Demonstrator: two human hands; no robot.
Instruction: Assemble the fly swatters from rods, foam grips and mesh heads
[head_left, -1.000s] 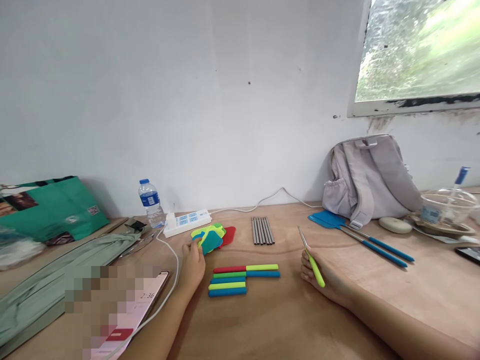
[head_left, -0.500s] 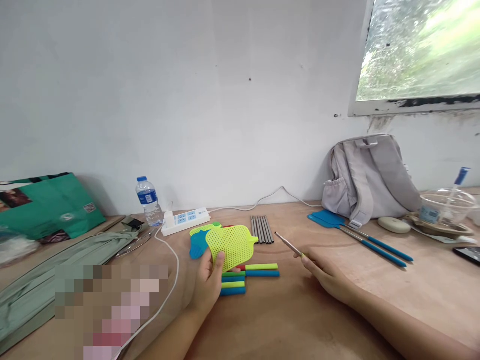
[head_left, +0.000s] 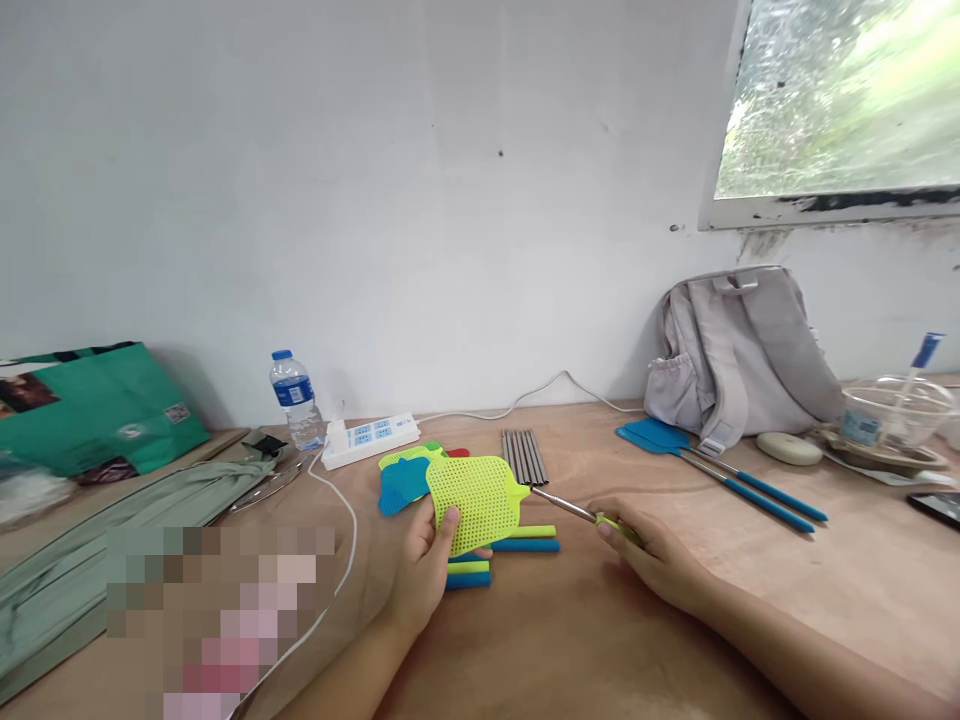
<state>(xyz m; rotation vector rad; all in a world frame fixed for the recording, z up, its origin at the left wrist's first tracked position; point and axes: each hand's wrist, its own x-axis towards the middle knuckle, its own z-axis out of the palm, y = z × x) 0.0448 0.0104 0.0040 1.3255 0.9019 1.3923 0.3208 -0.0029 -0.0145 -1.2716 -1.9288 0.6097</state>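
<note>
Pinched in my left hand (head_left: 431,560) is a yellow-green perforated fly swatter head (head_left: 476,505), its narrow neck pointing right. My right hand (head_left: 652,550) is closed round the yellow-green handle (head_left: 619,528) of a thin metal rod (head_left: 564,504). The rod's far tip meets the neck of the swatter head; how deep it sits I cannot tell. Behind my left hand lie more swatter heads, a blue one (head_left: 403,485) among them. Several blue and yellow-green handle tubes (head_left: 525,546) lie below the held head, partly hidden. Metal rods (head_left: 525,457) rest side by side farther back.
Two blue fly swatters (head_left: 739,490) lie at right, before a grey backpack (head_left: 739,360). A white power strip (head_left: 371,441) and a water bottle (head_left: 296,400) stand at back left. A white cable (head_left: 352,540) runs across the left side. A plastic cup (head_left: 889,412) is far right.
My right hand has brought the rod leftward and more level, so its tip now meets the swatter head's neck. My left hand has shifted slightly right and down with the head.
</note>
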